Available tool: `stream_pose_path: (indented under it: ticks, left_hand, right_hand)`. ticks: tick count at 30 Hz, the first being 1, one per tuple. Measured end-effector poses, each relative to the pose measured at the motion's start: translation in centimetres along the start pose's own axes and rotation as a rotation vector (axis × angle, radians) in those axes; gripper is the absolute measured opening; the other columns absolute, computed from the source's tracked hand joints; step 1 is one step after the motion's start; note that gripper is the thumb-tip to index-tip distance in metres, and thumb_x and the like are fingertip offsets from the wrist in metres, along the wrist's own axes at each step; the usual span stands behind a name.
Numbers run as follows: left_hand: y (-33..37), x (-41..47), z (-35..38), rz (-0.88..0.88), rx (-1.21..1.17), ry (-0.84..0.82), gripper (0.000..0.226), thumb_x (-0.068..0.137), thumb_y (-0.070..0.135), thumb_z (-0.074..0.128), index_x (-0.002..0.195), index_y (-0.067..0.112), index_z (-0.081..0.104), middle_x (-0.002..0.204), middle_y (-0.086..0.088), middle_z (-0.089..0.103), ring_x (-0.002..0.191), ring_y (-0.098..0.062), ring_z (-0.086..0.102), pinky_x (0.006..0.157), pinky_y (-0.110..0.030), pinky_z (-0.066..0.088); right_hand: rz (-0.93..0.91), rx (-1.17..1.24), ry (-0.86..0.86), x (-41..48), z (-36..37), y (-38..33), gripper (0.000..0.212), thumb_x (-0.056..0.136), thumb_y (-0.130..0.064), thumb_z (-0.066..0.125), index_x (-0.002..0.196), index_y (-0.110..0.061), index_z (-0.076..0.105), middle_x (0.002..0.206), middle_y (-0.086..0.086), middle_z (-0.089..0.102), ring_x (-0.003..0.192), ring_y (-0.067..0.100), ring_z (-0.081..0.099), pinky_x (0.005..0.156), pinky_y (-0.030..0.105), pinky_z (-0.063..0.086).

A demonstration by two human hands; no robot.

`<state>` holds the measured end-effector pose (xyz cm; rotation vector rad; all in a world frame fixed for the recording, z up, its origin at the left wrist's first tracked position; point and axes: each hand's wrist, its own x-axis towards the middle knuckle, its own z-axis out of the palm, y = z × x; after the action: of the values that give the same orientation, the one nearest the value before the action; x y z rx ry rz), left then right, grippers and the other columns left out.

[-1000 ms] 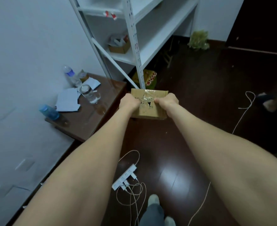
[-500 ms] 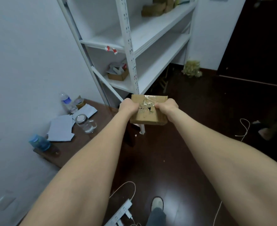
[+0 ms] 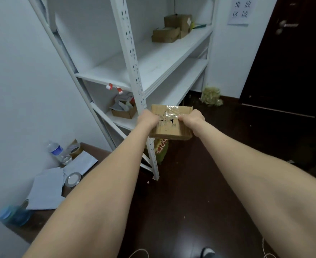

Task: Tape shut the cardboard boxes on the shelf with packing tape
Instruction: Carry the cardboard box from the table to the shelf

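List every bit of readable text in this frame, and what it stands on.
"堆放" over "区域": paper sign, somewhat blurred; the line above is cut off by the frame edge.
Black print on the held cardboard box: torn, unreadable.
Blue bottle label: too blurred to read.

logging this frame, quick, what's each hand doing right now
Left hand: closed, fingers gripping the left side of the cardboard box.
Right hand: closed, gripping the box's right side.

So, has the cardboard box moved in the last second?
Yes. The box has come up: it was at the foot of the shelf post, and now it is level with the lower shelf.
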<state>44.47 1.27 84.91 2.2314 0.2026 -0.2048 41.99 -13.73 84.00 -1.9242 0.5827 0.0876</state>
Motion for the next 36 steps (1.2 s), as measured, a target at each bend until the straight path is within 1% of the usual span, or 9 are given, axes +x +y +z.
stream_pose_path:
  ticks: [7, 9, 11, 13, 17, 21, 25, 28, 36]
  left_hand:
    - [5.5, 7.3, 2.2, -0.009, -0.041, 0.019, 0.020, 0.092, 0.020, 0.057, 0.105, 0.005, 0.059, 0.109, -0.012, 0.065, 0.100, -0.027, 0.063, 0.091, -0.044, 0.053]
    - [7.3, 9.8, 3.2, -0.008, -0.017, 0.039, 0.010, 0.094, 0.018, 0.053, 0.093, 0.009, 0.057, 0.105, -0.010, 0.064, 0.098, -0.025, 0.062, 0.090, -0.040, 0.053]
    - [9.6, 12.2, 4.3, 0.008, 0.020, 0.073, 0.017, 0.095, 0.014, 0.048, 0.078, 0.013, 0.051, 0.099, -0.009, 0.060, 0.095, -0.026, 0.059, 0.087, -0.038, 0.051]
    - [12.1, 14.4, 5.7, 0.018, 0.051, 0.086, 0.020, 0.095, 0.012, 0.046, 0.075, 0.013, 0.049, 0.098, -0.011, 0.057, 0.094, -0.027, 0.058, 0.090, -0.041, 0.051]
    - [16.2, 18.7, 8.4, 0.020, 0.050, 0.122, 0.012, 0.095, 0.011, 0.044, 0.095, 0.009, 0.055, 0.102, -0.013, 0.059, 0.094, -0.028, 0.059, 0.090, -0.042, 0.053]
    - [18.1, 22.8, 10.1, -0.010, 0.045, 0.143, 0.014, 0.094, 0.013, 0.047, 0.093, 0.007, 0.060, 0.108, -0.016, 0.063, 0.102, -0.033, 0.062, 0.089, -0.046, 0.053]
    - [19.6, 27.5, 11.5, -0.035, 0.072, 0.177, 0.027, 0.091, 0.015, 0.049, 0.111, -0.001, 0.060, 0.113, -0.019, 0.063, 0.103, -0.034, 0.061, 0.087, -0.044, 0.054]
    - [20.8, 31.2, 12.6, -0.035, 0.084, 0.187, 0.030, 0.091, 0.018, 0.050, 0.112, 0.000, 0.061, 0.113, -0.018, 0.063, 0.105, -0.034, 0.060, 0.089, -0.043, 0.054]
    - [24.7, 44.7, 15.0, -0.011, 0.096, 0.199, 0.028, 0.092, 0.021, 0.051, 0.111, 0.001, 0.059, 0.112, -0.016, 0.062, 0.102, -0.032, 0.061, 0.088, -0.041, 0.054]
  right_hand:
    - [-0.050, -0.004, -0.018, 9.3, -2.6, -3.1, 0.045, 0.093, -0.027, 0.062, 0.131, -0.006, 0.050, 0.126, 0.011, 0.058, 0.111, 0.027, 0.057, 0.088, 0.035, 0.050]
    - [-0.072, -0.012, -0.038, 12.4, -3.7, -4.1, 0.045, 0.093, -0.027, 0.063, 0.130, -0.006, 0.050, 0.124, 0.011, 0.058, 0.109, 0.027, 0.059, 0.087, 0.036, 0.051]
    - [-0.087, -0.019, -0.055, 15.7, -5.1, -5.0, 0.046, 0.091, -0.028, 0.064, 0.130, -0.006, 0.051, 0.124, 0.011, 0.059, 0.108, 0.028, 0.060, 0.088, 0.038, 0.053]
    - [-0.094, -0.023, -0.057, 19.0, -6.8, -5.8, 0.045, 0.091, -0.028, 0.064, 0.128, -0.007, 0.053, 0.123, 0.011, 0.060, 0.108, 0.028, 0.060, 0.087, 0.036, 0.052]
    - [-0.117, -0.035, -0.065, 25.2, -10.0, -7.5, 0.038, 0.092, -0.024, 0.062, 0.125, -0.008, 0.055, 0.124, 0.011, 0.061, 0.109, 0.028, 0.060, 0.091, 0.037, 0.052]
    - [-0.136, -0.041, -0.100, 30.0, -11.3, -8.6, 0.037, 0.092, -0.022, 0.063, 0.125, -0.008, 0.057, 0.125, 0.010, 0.061, 0.112, 0.028, 0.059, 0.096, 0.038, 0.050]
    - [-0.126, -0.023, -0.114, 34.4, -11.6, -9.6, 0.043, 0.089, -0.027, 0.066, 0.126, -0.007, 0.056, 0.123, 0.010, 0.061, 0.111, 0.028, 0.060, 0.094, 0.038, 0.051]
    - [-0.100, -0.004, -0.101, 38.3, -11.6, -9.9, 0.046, 0.089, -0.030, 0.067, 0.127, -0.007, 0.054, 0.126, 0.010, 0.060, 0.113, 0.029, 0.059, 0.095, 0.037, 0.051]
    - [-0.097, -0.006, -0.082, 51.4, -10.9, -13.7, 0.028, 0.092, -0.025, 0.063, 0.114, -0.008, 0.060, 0.117, 0.011, 0.065, 0.106, 0.029, 0.063, 0.093, 0.040, 0.053]
